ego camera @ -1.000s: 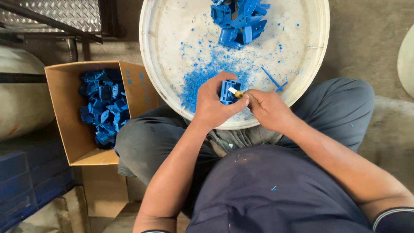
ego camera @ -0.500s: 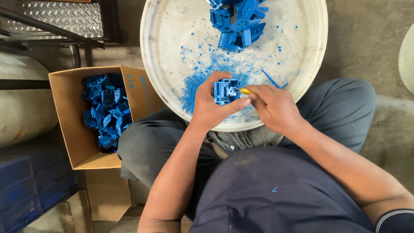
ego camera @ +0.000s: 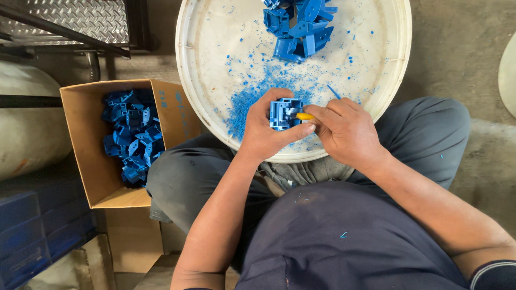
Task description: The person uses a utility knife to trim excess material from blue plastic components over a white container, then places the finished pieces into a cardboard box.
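Left hand (ego camera: 266, 134): fingers closed around blue plastic part (ego camera: 283, 114); right hand (ego camera: 346, 131): fingers pinching yellow-handled tool (ego camera: 304, 116), at tray (ego camera: 215, 32) near edge

The part (ego camera: 285, 114) held over the near edge of the tray (ego camera: 209, 64) is bright blue, and the tool (ego camera: 304, 116) touching it shows a yellow tip. The tray is off-white, speckled with blue shavings (ego camera: 244, 104) that lie thickest just left of the part. At its far side, a pile (ego camera: 299, 27) of parts is the same bright blue. On the left, the box (ego camera: 86, 156) is plain brown cardboard with faint blue marks on its flap, filled with blue parts (ego camera: 130, 134). The trousers (ego camera: 183, 182) are dark grey; the shirt (ego camera: 333, 241) is dark navy with a tiny blue fleck. The plate (ego camera: 59, 13) far left is silvery, with a raised diamond tread pattern. The floor (ego camera: 462, 48) is dull grey-brown.
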